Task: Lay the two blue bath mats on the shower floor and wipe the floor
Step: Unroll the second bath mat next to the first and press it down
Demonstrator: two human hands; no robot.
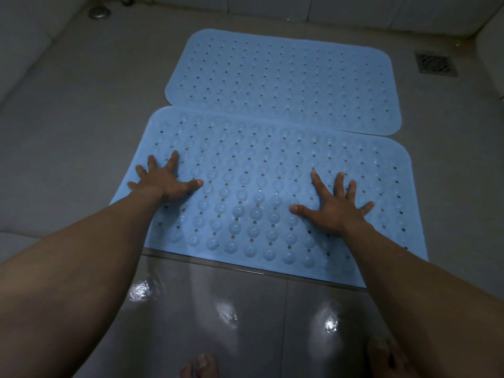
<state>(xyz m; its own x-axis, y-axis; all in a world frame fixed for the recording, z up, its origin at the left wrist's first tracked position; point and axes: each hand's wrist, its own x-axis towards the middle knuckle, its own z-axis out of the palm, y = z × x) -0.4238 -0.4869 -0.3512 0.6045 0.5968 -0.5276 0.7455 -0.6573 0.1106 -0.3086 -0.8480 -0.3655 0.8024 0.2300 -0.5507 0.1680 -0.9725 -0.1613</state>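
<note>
On the shower floor (81, 118), both hands press flat the near mat (259, 192).

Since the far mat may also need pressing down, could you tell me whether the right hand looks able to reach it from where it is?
Probably yes. The right hand lies flat and spread on the near mat, and nothing stands between it and the far mat, whose edge meets the near one. The arm already looks well extended, so some leaning forward may be needed.
</note>
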